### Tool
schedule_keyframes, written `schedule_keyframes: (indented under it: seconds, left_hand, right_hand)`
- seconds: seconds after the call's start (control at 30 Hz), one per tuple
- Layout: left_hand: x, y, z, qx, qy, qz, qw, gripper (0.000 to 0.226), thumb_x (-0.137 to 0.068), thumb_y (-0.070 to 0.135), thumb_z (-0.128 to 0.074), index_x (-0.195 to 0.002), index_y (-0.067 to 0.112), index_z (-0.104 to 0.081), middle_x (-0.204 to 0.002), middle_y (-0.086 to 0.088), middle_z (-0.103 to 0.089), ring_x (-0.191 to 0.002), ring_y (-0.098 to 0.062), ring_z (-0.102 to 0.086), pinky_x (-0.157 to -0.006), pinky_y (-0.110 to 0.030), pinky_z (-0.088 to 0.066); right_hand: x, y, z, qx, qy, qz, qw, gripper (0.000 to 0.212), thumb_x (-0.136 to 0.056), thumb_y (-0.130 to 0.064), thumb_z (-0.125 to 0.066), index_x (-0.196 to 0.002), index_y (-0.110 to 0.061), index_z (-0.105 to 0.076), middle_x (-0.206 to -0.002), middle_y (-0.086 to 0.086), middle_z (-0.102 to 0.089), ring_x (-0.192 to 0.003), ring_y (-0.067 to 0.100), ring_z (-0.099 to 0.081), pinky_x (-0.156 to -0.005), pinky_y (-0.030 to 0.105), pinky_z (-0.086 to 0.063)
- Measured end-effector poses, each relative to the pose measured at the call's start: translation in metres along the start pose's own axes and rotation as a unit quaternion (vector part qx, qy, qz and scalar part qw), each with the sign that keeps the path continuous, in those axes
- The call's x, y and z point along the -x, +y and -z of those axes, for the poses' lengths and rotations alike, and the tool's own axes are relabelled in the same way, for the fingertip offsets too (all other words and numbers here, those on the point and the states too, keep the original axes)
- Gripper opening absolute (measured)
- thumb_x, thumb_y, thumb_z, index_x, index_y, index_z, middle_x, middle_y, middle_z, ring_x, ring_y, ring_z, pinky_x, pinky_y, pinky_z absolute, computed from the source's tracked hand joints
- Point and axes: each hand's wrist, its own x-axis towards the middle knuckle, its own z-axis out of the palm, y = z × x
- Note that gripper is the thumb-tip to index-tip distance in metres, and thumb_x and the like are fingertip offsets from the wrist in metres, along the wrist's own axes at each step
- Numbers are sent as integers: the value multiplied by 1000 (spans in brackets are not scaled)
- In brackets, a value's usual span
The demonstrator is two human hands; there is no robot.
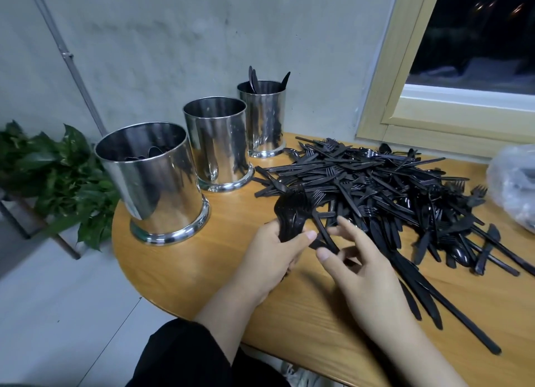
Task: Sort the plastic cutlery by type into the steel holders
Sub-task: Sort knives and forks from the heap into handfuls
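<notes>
**Head view: handling notes on the black plastic cutlery**

Head camera only; a loose pile of black plastic cutlery [376, 190] is seen right of centre on the wooden table [179, 265], forks, knives and spoons mixed; three steel holders stand in a row from centre-left towards upper centre: nearest holder [153, 181] with spoon bowls dimly visible inside, middle holder [218, 143] whose contents cannot be told, far holder [262, 117] with dark pieces projecting above the rim.

A bundle of forks [292, 216] is gripped by the left hand [275, 256], fingers curled round the handles; one handle [325, 232] is pinched between thumb and fingers of the right hand [359, 268].

Pieces are judged light, thin, slightly flexible, smooth and prone to slip and tangle; tines judged breakable; the handle is judged the best hold.

No brand, label or writing can be read.
</notes>
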Motion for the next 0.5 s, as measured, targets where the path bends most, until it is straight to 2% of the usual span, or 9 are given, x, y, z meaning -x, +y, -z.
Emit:
schedule_keyframes:
  seconds: [0.1,0.2,0.3,0.37,0.43,0.5]
  left_hand:
    - [0,3,-1,35,-22,17,999,28,-97,24,-68,-70,29,-63,-51,1,-42,-47,-16,-33,-50,-32,-27]
    - [1,5,2,60,-63,44,995,31,-94,20,-68,-65,29,-61,-56,-2,-38,-46,-15,-30,-49,-31,-23]
    - [2,10,9,46,-120,69,989,21,-92,18,-62,-72,18,-56,-55,-2,-39,-44,-14,-31,-46,-27,-26]
    - [3,18,18,34,-154,90,983,14,-92,21,-58,-79,16,-59,-55,0,-38,-43,-14,-30,-45,-26,-27]
    - [3,29,30,9,-165,95,982,12,-90,26,-56,-85,17,-62,-55,2,-39,-43,-14,-32,-47,-28,-28]
    - [-1,43,44,-26,-153,86,984,14,-89,30,-58,-90,16,-62,-55,4,-41,-44,-15,-35,-49,-30,-31]
  right_hand:
    - [-24,-23,1,-10,-23,-15,1000,73,-81,-47,-74,-145,-40,-40,-116,-24,-65,-77,8,-58,-74,13,-48]
    - [-45,-45,1,-50,-79,-28,995,47,-81,-37,-79,-125,-36,-61,-80,-9,-63,-67,10,-54,-66,23,-47]
    - [-58,-60,-3,-80,-141,-13,987,23,-84,-23,-79,-105,-26,-69,-67,-1,-53,-54,13,-45,-52,25,-37]
    - [-64,-67,-7,-94,-166,-10,982,20,-86,-18,-77,-103,-24,-68,-63,3,-48,-52,20,-42,-48,26,-33]
    - [-67,-77,-12,-98,-166,-6,981,13,-87,-17,-75,-98,-22,-70,-58,6,-48,-49,22,-44,-46,26,-36]
    - [-72,-91,-18,-89,-156,11,984,6,-89,-18,-73,-89,-13,-69,-53,10,-50,-46,20,-45,-45,23,-39]
